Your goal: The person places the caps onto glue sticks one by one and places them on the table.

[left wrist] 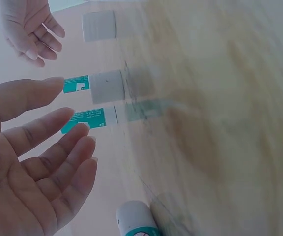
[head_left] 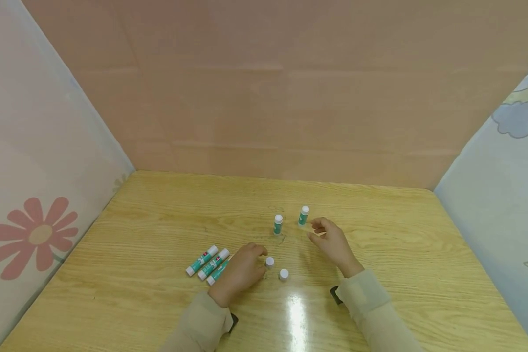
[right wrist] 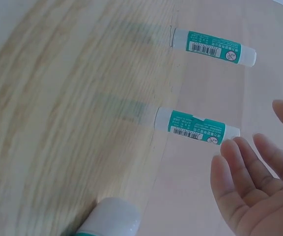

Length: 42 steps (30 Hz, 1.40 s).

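Note:
Two glue sticks with teal labels stand upright, the left glue stick [head_left: 277,226] a little nearer than the right glue stick [head_left: 303,216]. My right hand [head_left: 333,244] is just right of the second one, fingers loosely bent and nothing held. Nearer the front stand two short white cylinders that look like caps, one white cap [head_left: 270,262] by my left hand [head_left: 241,270] and another white cap [head_left: 283,275] to its right. The left hand's thumb and fingers are parted with nothing between them. Partly behind this hand lie three glue sticks [head_left: 202,260] side by side.
The wooden table [head_left: 400,254] reflects light near its front. A plain wall [head_left: 290,107] closes off the back, with patterned panels at left [head_left: 48,146] and right [head_left: 501,205]. In the right wrist view, a white rounded end [right wrist: 111,216] with a teal edge shows low down.

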### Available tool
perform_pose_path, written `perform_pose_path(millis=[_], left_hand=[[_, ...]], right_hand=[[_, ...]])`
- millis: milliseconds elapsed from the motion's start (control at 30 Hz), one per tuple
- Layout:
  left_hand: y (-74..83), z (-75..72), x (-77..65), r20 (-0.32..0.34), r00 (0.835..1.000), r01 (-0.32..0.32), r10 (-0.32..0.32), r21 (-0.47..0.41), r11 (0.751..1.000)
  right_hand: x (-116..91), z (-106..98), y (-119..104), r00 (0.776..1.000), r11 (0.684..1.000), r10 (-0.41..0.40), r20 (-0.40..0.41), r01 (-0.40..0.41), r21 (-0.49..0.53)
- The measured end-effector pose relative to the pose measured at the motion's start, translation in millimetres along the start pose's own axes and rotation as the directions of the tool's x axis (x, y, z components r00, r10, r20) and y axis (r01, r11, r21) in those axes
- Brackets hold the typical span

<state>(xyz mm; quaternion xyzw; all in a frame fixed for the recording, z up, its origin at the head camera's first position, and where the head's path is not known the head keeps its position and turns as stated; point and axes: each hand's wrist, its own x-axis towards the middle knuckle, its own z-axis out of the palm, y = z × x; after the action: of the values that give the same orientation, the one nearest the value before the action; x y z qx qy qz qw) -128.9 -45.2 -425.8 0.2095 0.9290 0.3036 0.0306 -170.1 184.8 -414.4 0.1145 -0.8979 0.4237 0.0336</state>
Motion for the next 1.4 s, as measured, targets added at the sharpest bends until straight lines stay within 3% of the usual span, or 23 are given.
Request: perform_pose_path(millis=[267, 500, 1067, 1400], left_hand=[[-0.5, 3.9, 3.8, -0.016, 0.999, -0.031, 0.031, 0.031, 0.999], [-0.8, 8.8, 7.5, 0.003, 1.0, -0.029, 0.029, 0.005, 1.0], [2.5, 11.9, 13.6, 0.027, 0.998, -0.064, 0.062, 0.061, 0.996], [3.1, 11.9, 16.5, 0.095, 0.994, -0.048, 0.044, 0.045, 0.998]], right_hand=[[4.2, -0.5, 0.0, 1.0, 1.0, 0.02, 0.007, -0.02, -0.002], [6.2, -0.1, 2.3, 1.0, 1.0, 0.026, 0.016, -0.026, -0.003], [8.5, 1.5, 7.8, 0.996, 0.997, 0.082, 0.035, -0.083, 0.012], [13.5, 9.3, 14.9, 0.996, 0.995, 0.086, 0.021, -0.087, 0.057]])
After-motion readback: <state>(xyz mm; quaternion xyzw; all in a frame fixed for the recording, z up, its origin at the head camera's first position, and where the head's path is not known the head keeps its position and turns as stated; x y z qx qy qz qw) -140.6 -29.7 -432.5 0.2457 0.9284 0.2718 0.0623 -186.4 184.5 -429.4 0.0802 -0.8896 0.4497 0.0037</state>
